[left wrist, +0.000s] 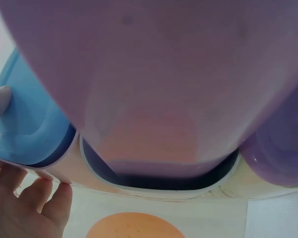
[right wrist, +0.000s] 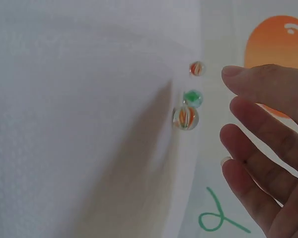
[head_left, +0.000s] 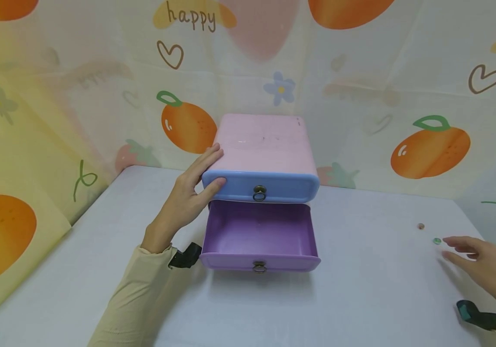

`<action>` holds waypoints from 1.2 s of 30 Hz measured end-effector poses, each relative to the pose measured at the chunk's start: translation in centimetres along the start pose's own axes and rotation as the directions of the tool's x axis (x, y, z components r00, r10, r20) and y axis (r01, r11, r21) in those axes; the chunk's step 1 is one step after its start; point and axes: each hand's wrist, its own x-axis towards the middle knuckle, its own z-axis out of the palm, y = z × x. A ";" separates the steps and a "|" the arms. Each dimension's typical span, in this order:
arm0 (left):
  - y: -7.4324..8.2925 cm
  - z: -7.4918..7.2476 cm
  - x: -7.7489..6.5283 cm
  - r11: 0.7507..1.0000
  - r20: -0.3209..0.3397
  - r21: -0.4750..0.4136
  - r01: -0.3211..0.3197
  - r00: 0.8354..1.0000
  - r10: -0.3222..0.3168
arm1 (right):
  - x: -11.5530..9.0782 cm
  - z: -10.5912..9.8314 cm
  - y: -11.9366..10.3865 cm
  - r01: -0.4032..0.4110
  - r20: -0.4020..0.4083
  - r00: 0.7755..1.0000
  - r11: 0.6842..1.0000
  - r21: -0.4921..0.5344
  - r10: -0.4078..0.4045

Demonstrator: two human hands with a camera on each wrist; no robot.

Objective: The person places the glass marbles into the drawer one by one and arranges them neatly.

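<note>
A pink drawer cabinet (head_left: 265,144) stands at the centre, with its blue top drawer (head_left: 289,188) closed. Below that, a purple drawer (head_left: 289,263) is pulled out, its visible inside bare. Another purple drawer front (left wrist: 283,144) shows in the left wrist view. My left hand (head_left: 183,195) rests on the cabinet's left side, thumb on the blue front. At the far right, my right hand (head_left: 482,262) is spread beside glass marbles, apart from them. The right wrist view shows a green marble (right wrist: 193,97) between an orange-striped marble (right wrist: 186,117) and a red-striped marble (right wrist: 197,68).
White cloth covers the table (head_left: 373,289). A fruit-printed curtain (head_left: 360,62) hangs close behind the cabinet and along the left side. Each drawer in the head view has a metal ring pull (head_left: 259,193). Dark straps with cameras (head_left: 475,313) sit on the wrists.
</note>
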 end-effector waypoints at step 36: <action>0.2 0.0 -0.1 1.000 0.007 -0.005 0.011 1.000 -0.010 | 1.1 1.0 2.1 -0.118 0.331 0.935 0.992 -0.051 0.128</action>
